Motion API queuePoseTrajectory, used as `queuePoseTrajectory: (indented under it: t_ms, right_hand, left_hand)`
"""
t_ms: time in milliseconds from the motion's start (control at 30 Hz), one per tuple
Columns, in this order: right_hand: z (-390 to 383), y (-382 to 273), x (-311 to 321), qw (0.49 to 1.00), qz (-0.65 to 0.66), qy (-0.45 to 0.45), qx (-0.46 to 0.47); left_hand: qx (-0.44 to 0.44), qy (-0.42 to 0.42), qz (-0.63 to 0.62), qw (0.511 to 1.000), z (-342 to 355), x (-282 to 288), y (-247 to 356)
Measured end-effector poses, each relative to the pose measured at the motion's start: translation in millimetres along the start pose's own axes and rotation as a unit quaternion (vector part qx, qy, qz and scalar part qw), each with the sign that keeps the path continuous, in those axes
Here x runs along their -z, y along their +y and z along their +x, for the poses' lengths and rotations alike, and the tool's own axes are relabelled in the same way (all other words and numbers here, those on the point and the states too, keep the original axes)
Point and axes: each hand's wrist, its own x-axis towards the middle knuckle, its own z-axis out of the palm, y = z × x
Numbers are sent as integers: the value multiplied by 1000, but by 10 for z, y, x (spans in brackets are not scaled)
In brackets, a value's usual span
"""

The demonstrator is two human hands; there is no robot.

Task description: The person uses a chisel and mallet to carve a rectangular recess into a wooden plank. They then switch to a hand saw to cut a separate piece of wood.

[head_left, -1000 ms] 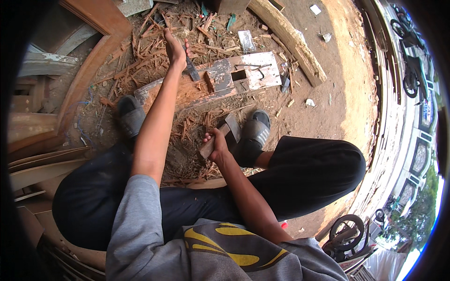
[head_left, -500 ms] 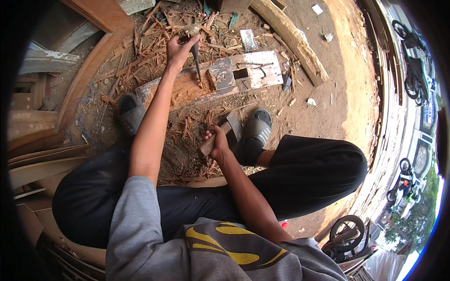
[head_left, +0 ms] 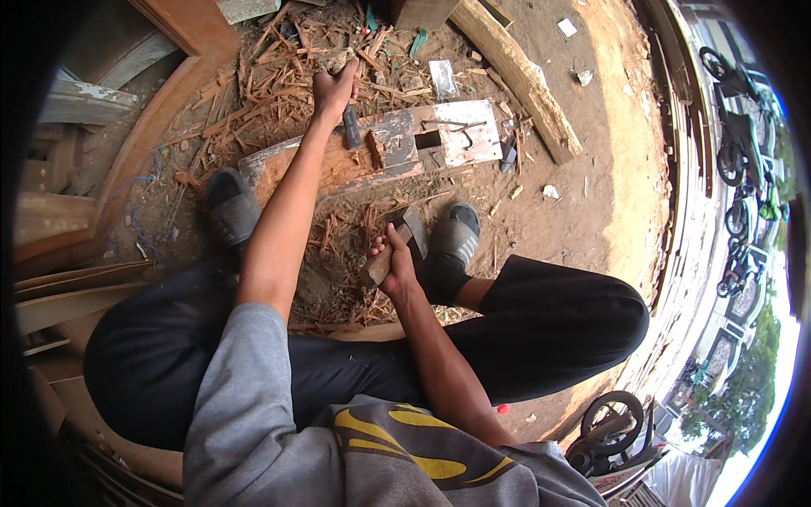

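My left hand (head_left: 335, 87) is wrapped round a chisel whose dark metal blade (head_left: 351, 128) slants down to the wood. The pale, battered top of its handle shows above my fist. Beneath it a worn plank (head_left: 393, 169) lies on the ground, with a rough reddish recess, a rectangular hole and a whitish painted right end. Lower and to the right, my right hand (head_left: 395, 264) grips a wooden-handled tool with a broad dark metal head (head_left: 411, 234). This tool is held near my right shoe, apart from the plank.
Reddish wood splinters (head_left: 253, 101) litter the dirt. A long rough timber (head_left: 528, 84) lies at the upper right, a brown wooden frame (head_left: 152, 139) at the left. My sandalled feet (head_left: 232, 204) flank the near side of the plank. Stacked boards (head_left: 676, 169) and parked motorcycles (head_left: 735, 152) line the right.
The chisel has turned in my left hand: its broad blade now shows and my fingers have closed into a fist. My right hand keeps its tool in nearly the same place. The view has shifted slightly.
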Motion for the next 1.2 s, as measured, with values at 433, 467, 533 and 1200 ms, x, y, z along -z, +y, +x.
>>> queuePoseTrajectory:
  t_ms: [433, 467, 533, 1200]
  right_hand:
    - [-29, -54, 31, 1000, 7, 16, -2]
    - [-35, -39, 30, 1000, 4, 20, -1]
    - [-37, -67, 29, 1000, 6, 22, -18]
    - [-1215, -1445, -3902, 545, -670, -269, 427]
  left_hand:
    - [-8, 54, 42, 998, 171, 10, -232]
    - [-8, 57, 44, 997, 164, 24, -270]
    - [-11, 60, 43, 997, 160, 0, -278]
    - [-47, 75, 38, 995, 81, -58, -207]
